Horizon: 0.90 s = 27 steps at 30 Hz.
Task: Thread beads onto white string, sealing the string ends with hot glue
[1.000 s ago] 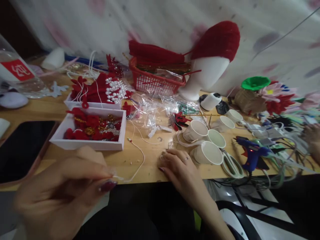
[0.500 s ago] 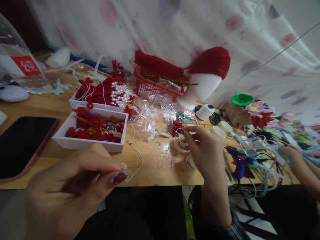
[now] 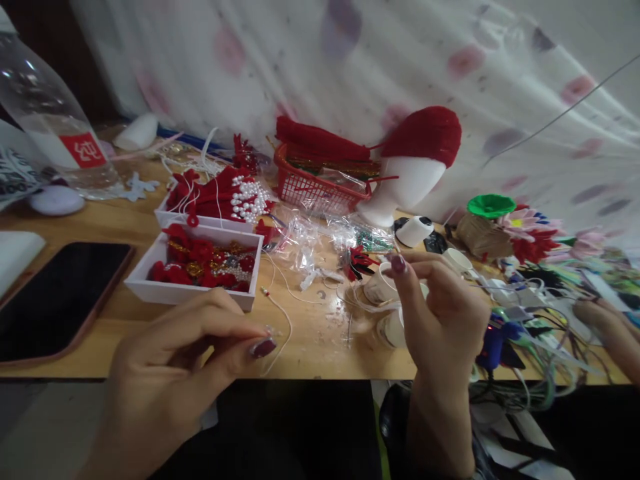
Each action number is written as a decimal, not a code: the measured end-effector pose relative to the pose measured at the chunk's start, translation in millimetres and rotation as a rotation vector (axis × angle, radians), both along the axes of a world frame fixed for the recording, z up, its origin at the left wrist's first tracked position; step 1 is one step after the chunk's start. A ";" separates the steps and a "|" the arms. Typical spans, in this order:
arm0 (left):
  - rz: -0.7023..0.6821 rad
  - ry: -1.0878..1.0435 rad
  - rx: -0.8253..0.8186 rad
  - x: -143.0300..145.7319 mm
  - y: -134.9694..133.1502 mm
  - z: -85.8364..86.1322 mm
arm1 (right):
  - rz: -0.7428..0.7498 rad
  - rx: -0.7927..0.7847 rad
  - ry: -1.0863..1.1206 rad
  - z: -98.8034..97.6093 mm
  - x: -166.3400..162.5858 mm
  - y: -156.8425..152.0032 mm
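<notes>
My left hand [image 3: 185, 373] is low in front of the table edge, its thumb and forefinger pinched on the near end of a thin white cord [image 3: 280, 313]. The cord runs up over the wooden table [image 3: 320, 347] past a small bead. My right hand [image 3: 440, 313] is raised above several white paper cups [image 3: 380, 290], fingers curled and pinched together; what it holds is too small to make out. A white box of red and gold trimmings [image 3: 200, 267] lies just beyond my left hand.
A phone [image 3: 55, 293] lies at the left, a plastic bottle [image 3: 55, 127] behind it. A second box with pearls [image 3: 220, 197], a red basket [image 3: 320, 183], a foam head with a red cap [image 3: 420, 160], a blue glue gun [image 3: 495, 340] and another person's hand [image 3: 607, 330] lie further off.
My right hand has lifted off the table by the cups and now hovers above them, pinched. My left hand keeps its pinch on the cord. The view has shifted slightly.
</notes>
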<state>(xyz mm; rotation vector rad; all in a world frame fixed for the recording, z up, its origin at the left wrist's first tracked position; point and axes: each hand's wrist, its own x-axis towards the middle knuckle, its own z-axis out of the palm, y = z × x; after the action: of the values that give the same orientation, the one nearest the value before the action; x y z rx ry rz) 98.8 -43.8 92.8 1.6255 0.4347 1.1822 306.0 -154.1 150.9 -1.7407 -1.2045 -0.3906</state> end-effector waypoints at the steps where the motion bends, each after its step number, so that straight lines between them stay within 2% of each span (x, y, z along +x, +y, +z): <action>1: -0.023 0.015 0.043 0.9 0.7 0.8 | 0.090 -0.005 0.079 -2.8 -8.7 -2.4; 5: -0.133 0.118 0.115 6.3 -1.2 4.2 | 0.663 -0.315 0.573 -24.4 -43.4 -11.9; 7: -0.177 0.174 0.099 9.5 -4.8 4.6 | 0.804 -0.389 0.821 -37.3 -52.6 -14.3; 9: -0.207 0.210 0.077 13.0 -8.3 3.9 | 0.798 -0.372 0.903 -47.7 -53.6 -15.5; 12: -0.223 0.227 0.042 18.8 -11.2 1.6 | 0.730 -0.317 0.809 -56.3 -45.4 -17.2; 14: -0.226 0.224 0.038 22.9 -11.8 -0.4 | 0.743 -0.301 0.805 -58.8 -39.1 -19.0; 19: -0.207 0.230 0.061 33.2 -13.2 -4.0 | 0.804 -0.258 0.978 -64.4 -30.1 -21.8; 27: -0.192 0.297 0.140 53.8 -7.7 -5.5 | 0.708 -0.226 1.062 -76.6 -17.5 -22.4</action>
<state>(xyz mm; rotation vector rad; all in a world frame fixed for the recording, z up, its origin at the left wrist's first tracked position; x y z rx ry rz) 152.6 -51.5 87.3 1.9283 0.3788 0.8460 288.5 -176.5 74.3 -1.2380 -0.9495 1.0039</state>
